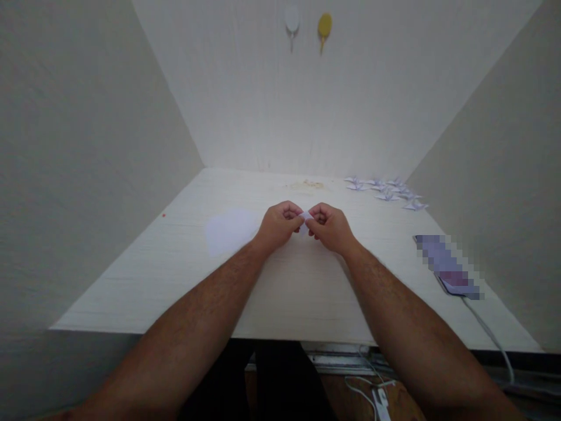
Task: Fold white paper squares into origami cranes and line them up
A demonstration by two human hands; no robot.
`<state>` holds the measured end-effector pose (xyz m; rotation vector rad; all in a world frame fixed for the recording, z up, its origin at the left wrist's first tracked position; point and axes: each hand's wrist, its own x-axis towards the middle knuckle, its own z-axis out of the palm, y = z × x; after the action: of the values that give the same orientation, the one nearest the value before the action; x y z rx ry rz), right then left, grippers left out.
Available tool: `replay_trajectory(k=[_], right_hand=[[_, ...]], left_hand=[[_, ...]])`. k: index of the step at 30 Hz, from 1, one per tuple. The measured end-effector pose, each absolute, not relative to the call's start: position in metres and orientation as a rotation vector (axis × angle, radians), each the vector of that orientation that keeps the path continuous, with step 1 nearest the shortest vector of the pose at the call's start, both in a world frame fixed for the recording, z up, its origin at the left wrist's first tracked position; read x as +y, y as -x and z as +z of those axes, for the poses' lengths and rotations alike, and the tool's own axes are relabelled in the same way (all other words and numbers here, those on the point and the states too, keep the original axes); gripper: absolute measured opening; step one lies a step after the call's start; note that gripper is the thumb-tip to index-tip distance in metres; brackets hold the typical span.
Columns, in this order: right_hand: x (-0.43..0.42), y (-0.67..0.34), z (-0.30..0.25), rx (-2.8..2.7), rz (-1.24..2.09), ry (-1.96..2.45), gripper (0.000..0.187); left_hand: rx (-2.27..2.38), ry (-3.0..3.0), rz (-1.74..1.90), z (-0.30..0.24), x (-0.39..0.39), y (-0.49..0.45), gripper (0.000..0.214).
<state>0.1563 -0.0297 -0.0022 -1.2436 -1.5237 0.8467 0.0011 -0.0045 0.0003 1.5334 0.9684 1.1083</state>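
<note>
Two forearms (205,304) extend, left hand (280,223) and right hand (331,227) fingers (297,222) pinching one small paper (305,215), perhaps nine folded cranes (388,197) beyond.

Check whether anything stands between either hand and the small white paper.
Nothing visible does: the left hand and right hand both pinch the small white paper directly. The pale paper lies off to the left, and the folded shapes sit farther back on the right.

L hand (279,223) & R hand (329,227): fingers curled, thumbs pinching, close tog. L forearm (205,298) & R forearm (390,298): bare, angled inward.
</note>
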Motion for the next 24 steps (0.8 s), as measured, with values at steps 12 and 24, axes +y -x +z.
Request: replay_trajectory(k=[12, 24], right_hand=[[-0.0312, -0.1556, 0.0006, -1.366, 0.966, 1.101, 0.016], [-0.0307, -0.1601, -0.0009, -1.324, 1.022, 1.031, 0.009]], left_hand=[[0.776, -1.326, 1.161, -0.0013, -0.0037, -0.0035, 0.011], [0.814, -1.086, 1.191, 0.0031, -0.0087, -0.0091, 0.011]])
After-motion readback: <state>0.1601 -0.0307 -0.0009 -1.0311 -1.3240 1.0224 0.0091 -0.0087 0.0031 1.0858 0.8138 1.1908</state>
